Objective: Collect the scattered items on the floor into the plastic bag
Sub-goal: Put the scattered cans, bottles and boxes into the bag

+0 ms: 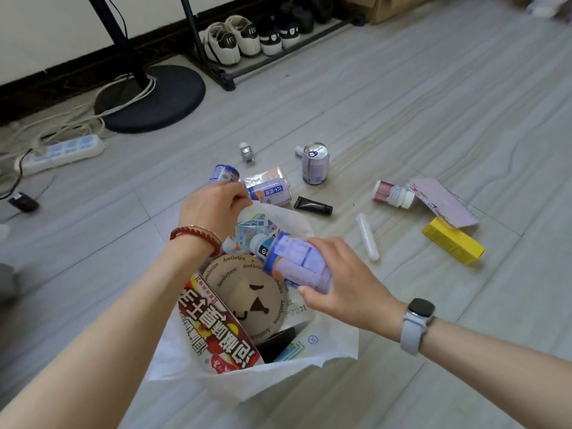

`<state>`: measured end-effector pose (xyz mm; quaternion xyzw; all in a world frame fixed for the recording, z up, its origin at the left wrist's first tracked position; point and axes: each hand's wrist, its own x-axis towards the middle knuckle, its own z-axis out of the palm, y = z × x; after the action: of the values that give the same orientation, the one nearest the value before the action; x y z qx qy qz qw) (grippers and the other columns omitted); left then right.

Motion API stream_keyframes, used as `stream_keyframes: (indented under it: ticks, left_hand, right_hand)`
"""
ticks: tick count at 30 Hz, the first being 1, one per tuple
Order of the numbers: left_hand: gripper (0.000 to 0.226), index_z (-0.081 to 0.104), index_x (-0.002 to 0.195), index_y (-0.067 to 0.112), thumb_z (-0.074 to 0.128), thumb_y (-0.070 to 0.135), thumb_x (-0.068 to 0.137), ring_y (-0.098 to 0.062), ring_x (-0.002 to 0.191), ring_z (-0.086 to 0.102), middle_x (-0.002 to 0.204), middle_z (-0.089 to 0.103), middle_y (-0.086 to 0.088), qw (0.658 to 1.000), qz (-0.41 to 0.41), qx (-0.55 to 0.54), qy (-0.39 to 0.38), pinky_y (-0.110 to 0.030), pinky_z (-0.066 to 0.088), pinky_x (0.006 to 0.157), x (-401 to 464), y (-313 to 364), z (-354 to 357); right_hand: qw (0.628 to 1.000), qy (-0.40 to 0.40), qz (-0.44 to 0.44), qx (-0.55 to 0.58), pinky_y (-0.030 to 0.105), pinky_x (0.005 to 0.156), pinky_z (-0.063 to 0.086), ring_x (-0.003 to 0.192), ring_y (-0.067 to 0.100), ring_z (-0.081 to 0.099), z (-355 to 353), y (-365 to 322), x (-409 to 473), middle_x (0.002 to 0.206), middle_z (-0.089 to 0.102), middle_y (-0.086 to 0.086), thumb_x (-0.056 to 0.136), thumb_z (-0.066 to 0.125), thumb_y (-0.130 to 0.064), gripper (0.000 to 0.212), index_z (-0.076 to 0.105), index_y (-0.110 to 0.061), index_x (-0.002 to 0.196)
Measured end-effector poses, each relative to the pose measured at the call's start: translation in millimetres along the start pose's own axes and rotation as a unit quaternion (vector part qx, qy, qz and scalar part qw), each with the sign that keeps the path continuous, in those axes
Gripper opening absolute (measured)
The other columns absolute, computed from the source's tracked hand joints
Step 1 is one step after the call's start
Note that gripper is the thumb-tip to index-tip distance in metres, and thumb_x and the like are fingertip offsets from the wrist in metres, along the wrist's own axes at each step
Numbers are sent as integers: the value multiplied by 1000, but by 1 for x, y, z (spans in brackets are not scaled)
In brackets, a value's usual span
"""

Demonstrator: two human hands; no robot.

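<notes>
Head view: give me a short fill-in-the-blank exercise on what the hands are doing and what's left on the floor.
1. The right hand holds a purple bottle over the open ____.
2. The left hand grips the bag by its ____ edge.
3. The can on the floor stands ____.
4. The pink card rests partly on a ____ box.

Missing words: bag; far; upright; yellow

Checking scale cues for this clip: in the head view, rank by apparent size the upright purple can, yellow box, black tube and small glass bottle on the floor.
1. Yellow box; nearer the camera, so its lead is unsure.
2. Upright purple can.
3. Black tube.
4. Small glass bottle.
</notes>
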<state>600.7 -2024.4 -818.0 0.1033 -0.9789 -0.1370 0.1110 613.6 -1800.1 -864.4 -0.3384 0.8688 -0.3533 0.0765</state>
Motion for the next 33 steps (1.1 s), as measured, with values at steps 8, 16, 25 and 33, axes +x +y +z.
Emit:
stream_keyframes:
  ticks: [8, 16, 25, 33]
  left_hand:
    - [15, 69, 91, 5, 60, 15, 85, -25, 81, 56, 97, 68, -13, 986, -72, -135, 65, -21, 35, 69, 7, 4, -8]
    - [15, 68, 92, 7, 59, 18, 86, -14, 77, 50, 92, 67, -8, 984, -64, -157, 59, -25, 39, 72, 0, 7, -2]
    - [29, 66, 76, 13, 51, 35, 87, -17, 73, 51, 78, 53, 6, 999, 34, -16, -36, -28, 39, 62, -3, 32, 17]
    - [34, 50, 107, 12, 54, 38, 85, -29, 97, 51, 110, 53, -8, 998, 50, 12, -24, -38, 39, 81, 63, 86, 40]
  right_hand:
    - [994, 29, -92, -49, 42, 84, 54, 110, 36, 51, 35, -39, 57, 127, 44, 22, 80, 64, -14, 44, 48, -1, 119]
    - [989, 40, -99, -106, 24, 90, 39, 105, 14, 45, 11, 15, 26, 111, 56, 10, 84, 43, -19, 32, 47, -12, 115]
    - [958, 25, 277, -66, 41, 99, 35, 118, 34, 42, -13, 104, 19, 126, 46, 20, 92, 45, -21, 38, 42, -3, 125]
    - [925, -22, 367, -97, 38, 95, 34, 114, 35, 41, 9, 150, 42, 122, 46, 19, 89, 49, -34, 43, 42, -1, 116]
